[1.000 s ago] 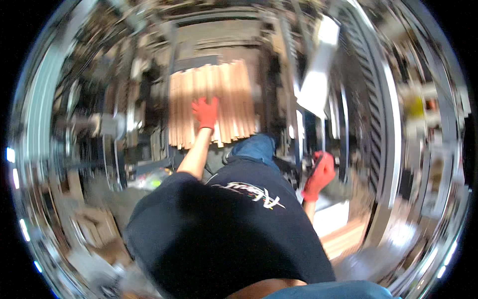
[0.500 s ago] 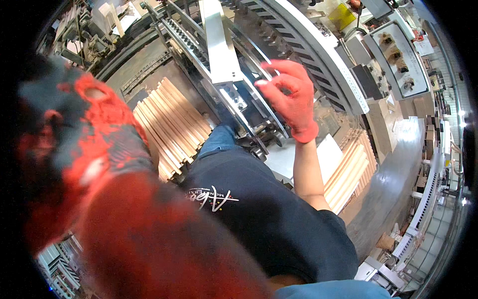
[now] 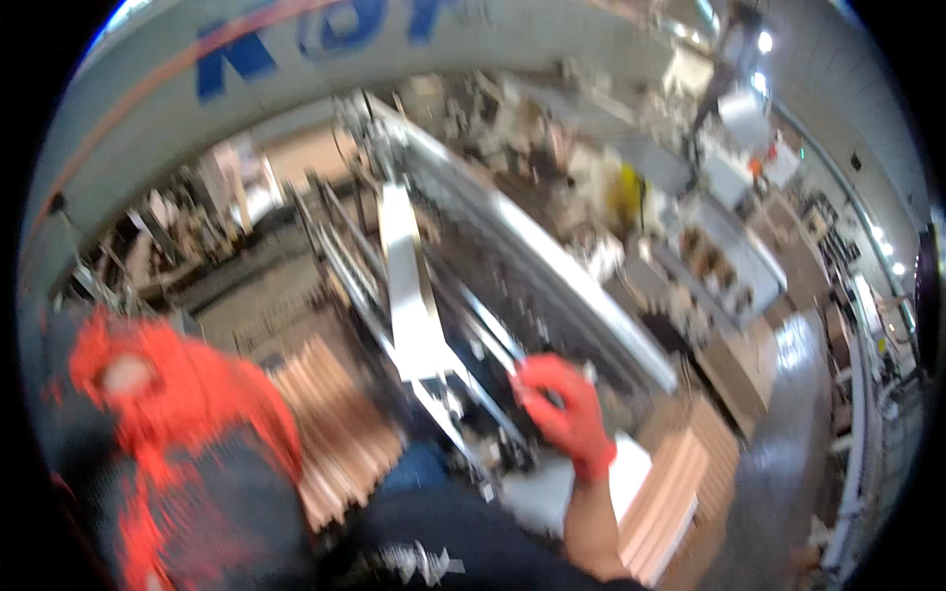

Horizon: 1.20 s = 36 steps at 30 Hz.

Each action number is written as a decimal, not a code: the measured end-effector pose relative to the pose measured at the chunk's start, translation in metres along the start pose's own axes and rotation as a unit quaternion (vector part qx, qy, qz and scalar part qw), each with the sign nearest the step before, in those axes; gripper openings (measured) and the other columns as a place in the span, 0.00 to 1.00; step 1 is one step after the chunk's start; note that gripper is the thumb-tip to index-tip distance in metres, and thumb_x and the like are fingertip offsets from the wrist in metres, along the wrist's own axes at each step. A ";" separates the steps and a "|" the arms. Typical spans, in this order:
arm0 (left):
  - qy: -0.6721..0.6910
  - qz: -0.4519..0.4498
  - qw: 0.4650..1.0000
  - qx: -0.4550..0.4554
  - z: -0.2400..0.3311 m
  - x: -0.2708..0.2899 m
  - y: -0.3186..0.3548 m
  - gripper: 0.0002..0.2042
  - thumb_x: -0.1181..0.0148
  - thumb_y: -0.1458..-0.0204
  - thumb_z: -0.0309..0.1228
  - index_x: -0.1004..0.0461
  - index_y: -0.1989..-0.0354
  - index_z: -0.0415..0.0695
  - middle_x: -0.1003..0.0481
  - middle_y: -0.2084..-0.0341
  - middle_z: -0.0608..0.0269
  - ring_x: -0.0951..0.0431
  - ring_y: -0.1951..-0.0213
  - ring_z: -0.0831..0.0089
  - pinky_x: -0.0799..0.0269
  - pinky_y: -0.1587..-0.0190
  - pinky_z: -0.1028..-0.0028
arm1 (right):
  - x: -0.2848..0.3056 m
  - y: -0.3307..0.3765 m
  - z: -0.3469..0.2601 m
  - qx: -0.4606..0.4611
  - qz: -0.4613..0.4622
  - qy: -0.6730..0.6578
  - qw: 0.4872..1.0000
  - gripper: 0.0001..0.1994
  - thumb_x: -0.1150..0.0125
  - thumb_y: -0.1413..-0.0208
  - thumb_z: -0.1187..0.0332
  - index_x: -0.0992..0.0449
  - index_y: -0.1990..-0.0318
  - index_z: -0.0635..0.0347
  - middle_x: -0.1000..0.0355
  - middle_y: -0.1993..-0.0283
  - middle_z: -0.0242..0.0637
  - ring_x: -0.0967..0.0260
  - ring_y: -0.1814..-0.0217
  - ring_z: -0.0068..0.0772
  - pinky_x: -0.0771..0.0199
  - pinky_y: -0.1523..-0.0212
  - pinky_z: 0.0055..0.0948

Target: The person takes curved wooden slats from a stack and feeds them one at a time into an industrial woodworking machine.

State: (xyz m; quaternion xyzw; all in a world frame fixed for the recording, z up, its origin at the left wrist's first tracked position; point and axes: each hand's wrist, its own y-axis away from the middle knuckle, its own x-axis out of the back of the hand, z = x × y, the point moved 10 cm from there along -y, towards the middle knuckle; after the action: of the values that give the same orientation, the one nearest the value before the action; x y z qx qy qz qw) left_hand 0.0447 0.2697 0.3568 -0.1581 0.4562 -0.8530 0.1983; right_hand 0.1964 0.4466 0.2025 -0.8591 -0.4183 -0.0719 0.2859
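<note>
Gloves, red, cover both hands. Left hand [image 3: 168, 443] sits very close to the camera at lower left, large and blurred, showing a red palm side and a dark back with red specks; whether its fingers are clenched or released cannot be told, and no object is visible in it. Dark shirt [image 3: 473, 552] with a white print fills the lower centre edge, with a strip of blue trousers [image 3: 414, 468] just above it. Slats [image 3: 340, 424], pale wood laid side by side, lie just right of the left hand and beside the trousers. Right hand [image 3: 562, 409] is raised at centre right, forearm entering from the lower edge; its fingers [image 3: 537, 379] are curled around the lower end of a thin metal rail [image 3: 483, 335] on the machine, apparently gripping it, though blur hides the exact contact. White sheet [image 3: 562, 483] lies under the wrist. Board stack [image 3: 670, 492], pale wood, rests just right of the forearm. White plate [image 3: 409, 295], long and narrow, runs up the machine frame from the rail area, left of the right hand. Grey housing [image 3: 552, 266] slants behind it, from upper centre to lower right. Cabinets [image 3: 729, 256] stand well beyond, along the floor [image 3: 798, 414]. Wall [image 3: 197, 108], pale with blue lettering, arcs across the top.
</note>
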 end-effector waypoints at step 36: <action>0.131 -0.121 0.973 0.144 -0.037 -0.038 -0.051 0.12 0.35 0.49 0.35 0.27 0.60 0.43 0.30 0.48 0.52 0.31 0.46 0.48 0.38 0.41 0.47 | -0.148 0.095 0.215 -0.291 -0.187 0.155 0.926 0.30 0.40 0.47 0.57 0.35 0.37 0.55 0.41 0.38 0.53 0.48 0.36 0.59 0.46 0.38 0.46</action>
State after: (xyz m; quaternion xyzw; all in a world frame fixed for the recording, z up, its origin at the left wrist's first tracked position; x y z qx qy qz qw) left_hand 0.0517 0.3402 0.3767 -0.0687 0.3281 -0.9407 0.0525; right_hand 0.1495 0.4188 -0.0694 -0.7892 -0.4822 -0.3746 0.0662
